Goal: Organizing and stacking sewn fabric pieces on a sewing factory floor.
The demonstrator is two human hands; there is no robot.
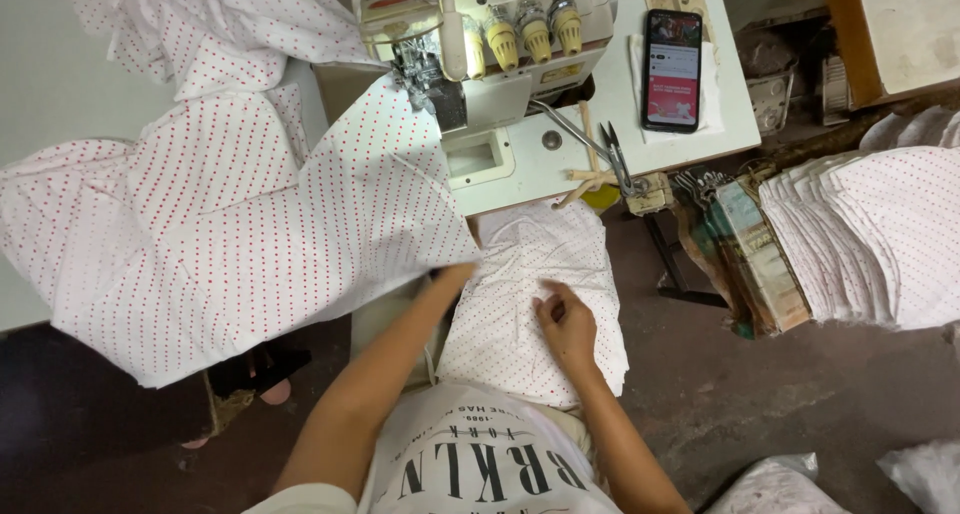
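You are sitting with a dotted piece (520,304) lying across your lap, and your right hand (565,319) is resting on it with the fingers curled, pinching lightly at the cloth. Your left hand (452,274) is reaching under the edge of the big dotted cloth (250,224); its fingers are hidden there, so I cannot tell whether they are gripping anything.

The lap piece is hanging off your knees toward the dusty floor (760,374), and a loose pinch could be letting it slide down and soil. The big cloth is draping well over the worktop (700,114) edge; its own weight may be dragging it off while you are pulling beneath it, and it is also lying right up against the sewing machine (490,54), where a tug could be snagging it at the needle.

Farther on, the scissors (600,149) are sitting near the worktop's front edge, and shifting cloth could be knocking them down. The phone (671,69) is lying beyond, apart from the fabric.
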